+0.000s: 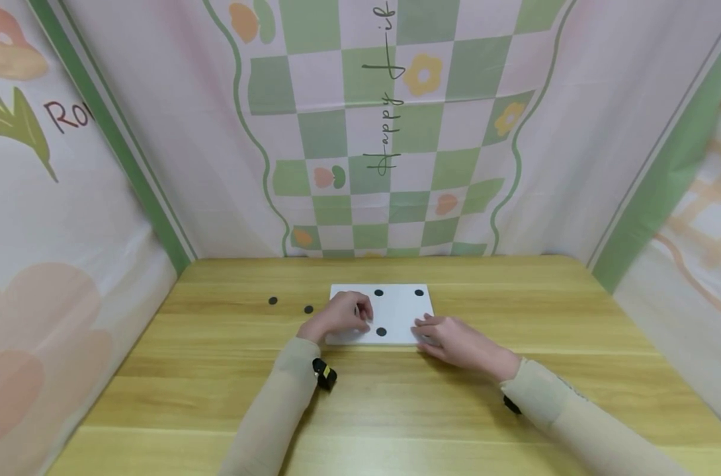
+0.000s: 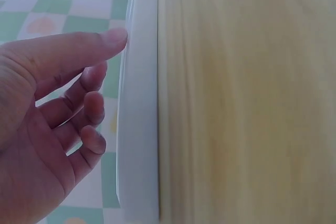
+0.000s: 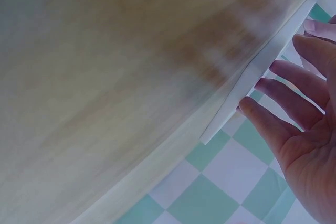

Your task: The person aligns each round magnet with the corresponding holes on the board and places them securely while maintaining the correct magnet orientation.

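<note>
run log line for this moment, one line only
left hand: over white board | right hand: at board's right edge | black discs: three plain on board, two on table

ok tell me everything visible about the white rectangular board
The white rectangular board looks smooth and stiff, its material unclear. It lies flat, long side toward the person, on the yellowish wood-grain table. Three flat, round black discs show on top. The bare right hand touches its right end; the bare left hand partly covers it, thumb apparently touching.
</note>
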Available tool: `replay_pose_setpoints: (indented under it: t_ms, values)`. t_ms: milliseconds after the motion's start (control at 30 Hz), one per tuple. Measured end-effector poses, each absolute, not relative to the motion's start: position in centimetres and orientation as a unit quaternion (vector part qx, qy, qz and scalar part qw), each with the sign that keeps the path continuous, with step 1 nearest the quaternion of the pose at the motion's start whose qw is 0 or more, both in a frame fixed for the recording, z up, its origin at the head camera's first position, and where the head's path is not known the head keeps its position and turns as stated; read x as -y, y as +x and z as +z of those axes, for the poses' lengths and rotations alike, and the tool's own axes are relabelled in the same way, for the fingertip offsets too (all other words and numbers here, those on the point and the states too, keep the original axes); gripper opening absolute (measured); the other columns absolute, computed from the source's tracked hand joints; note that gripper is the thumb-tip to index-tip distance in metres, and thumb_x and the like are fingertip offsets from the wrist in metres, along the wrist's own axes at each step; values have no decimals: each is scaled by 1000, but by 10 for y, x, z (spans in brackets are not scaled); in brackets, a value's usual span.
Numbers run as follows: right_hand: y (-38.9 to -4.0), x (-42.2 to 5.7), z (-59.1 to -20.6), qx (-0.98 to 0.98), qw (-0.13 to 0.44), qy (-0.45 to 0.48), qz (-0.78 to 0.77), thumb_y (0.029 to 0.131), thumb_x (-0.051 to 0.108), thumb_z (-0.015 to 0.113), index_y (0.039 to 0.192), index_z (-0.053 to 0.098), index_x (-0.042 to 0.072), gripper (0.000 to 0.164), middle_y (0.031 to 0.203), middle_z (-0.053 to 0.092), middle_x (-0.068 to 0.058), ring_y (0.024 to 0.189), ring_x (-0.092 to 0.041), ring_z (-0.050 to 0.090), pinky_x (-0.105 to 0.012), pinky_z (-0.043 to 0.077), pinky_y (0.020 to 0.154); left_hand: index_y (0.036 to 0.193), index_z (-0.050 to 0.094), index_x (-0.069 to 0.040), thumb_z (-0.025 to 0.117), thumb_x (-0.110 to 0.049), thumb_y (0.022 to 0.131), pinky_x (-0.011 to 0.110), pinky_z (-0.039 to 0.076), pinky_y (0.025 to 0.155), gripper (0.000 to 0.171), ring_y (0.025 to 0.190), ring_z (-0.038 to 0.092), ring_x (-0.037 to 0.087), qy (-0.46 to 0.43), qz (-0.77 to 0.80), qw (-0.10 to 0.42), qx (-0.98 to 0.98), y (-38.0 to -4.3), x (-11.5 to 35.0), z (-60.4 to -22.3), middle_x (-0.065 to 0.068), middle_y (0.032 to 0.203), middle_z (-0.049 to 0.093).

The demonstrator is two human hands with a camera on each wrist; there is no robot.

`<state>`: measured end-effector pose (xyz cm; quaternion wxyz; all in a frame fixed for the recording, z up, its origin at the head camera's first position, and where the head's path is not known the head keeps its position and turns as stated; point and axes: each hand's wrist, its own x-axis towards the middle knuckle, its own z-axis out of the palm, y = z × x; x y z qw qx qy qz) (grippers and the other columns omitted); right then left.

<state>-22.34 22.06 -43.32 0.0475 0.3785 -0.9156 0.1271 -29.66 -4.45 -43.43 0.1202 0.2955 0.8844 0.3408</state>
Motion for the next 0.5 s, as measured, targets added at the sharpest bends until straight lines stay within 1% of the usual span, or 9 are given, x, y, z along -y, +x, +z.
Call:
replay_pose_setpoints:
  t_ms: [167,400,500]
  values:
    - [-223,-220,-433,913,53,383,126,90,15,63,116,66,0,30,119,64,-22,111,-41,60,-48,52,90,83,65,-13,76,-7,75,22,48,64,14,73,55,11,290,342,109,-887,-297,53,-432,-2,79,61]
    - [-224,-220,-433,914,46,383,124,92,17,62,117,65,0,31,121,63,-21,113,-41,59,-48,51,92,85,64,-13,74,-9,79,23,49,66,12,75,55,11,281,350,94,-888,-300,68,-434,-2,83,61]
    - [-224,-220,-433,913,48,385,124,92,17,62,117,66,0,31,120,63,-21,112,-40,59,-48,51,91,85,65,-12,74,-8,80,23,49,67,11,75,55,12,272,357,90,-889,-300,74,-433,-1,83,61]
